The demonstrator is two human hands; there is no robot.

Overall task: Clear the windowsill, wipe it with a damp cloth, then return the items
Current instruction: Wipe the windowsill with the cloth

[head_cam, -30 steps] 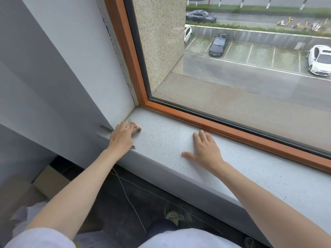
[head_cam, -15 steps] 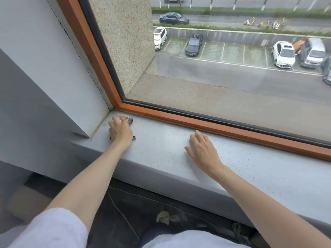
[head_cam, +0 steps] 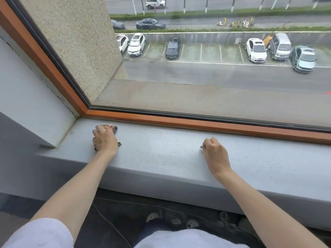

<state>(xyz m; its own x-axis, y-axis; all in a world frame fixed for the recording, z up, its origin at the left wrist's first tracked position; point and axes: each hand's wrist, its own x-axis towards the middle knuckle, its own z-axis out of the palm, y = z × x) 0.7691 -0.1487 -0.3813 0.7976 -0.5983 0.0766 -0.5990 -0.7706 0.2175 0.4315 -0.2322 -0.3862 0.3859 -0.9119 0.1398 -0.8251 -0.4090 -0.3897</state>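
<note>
The grey speckled windowsill (head_cam: 161, 151) runs across the view under the window. My left hand (head_cam: 104, 140) lies on it near the left corner, fingers bent over a small dark patterned cloth (head_cam: 115, 128). The hand hides most of the cloth; only its edges show beside the fingers and the wrist. Further right on the sill, my right hand (head_cam: 215, 154) rests with fingers curled under and holds nothing. No other items stand on the visible part of the sill.
An orange-brown window frame (head_cam: 197, 123) borders the sill at the back. The grey side wall (head_cam: 35, 104) closes the left end. Below the sill lie a dark floor, a thin cable (head_cam: 107, 221) and slippers (head_cam: 152, 216).
My left hand and the cloth moved from the corner edge a little right along the sill. My right hand, flat before, has curled its fingers. The view has swung to the right.
</note>
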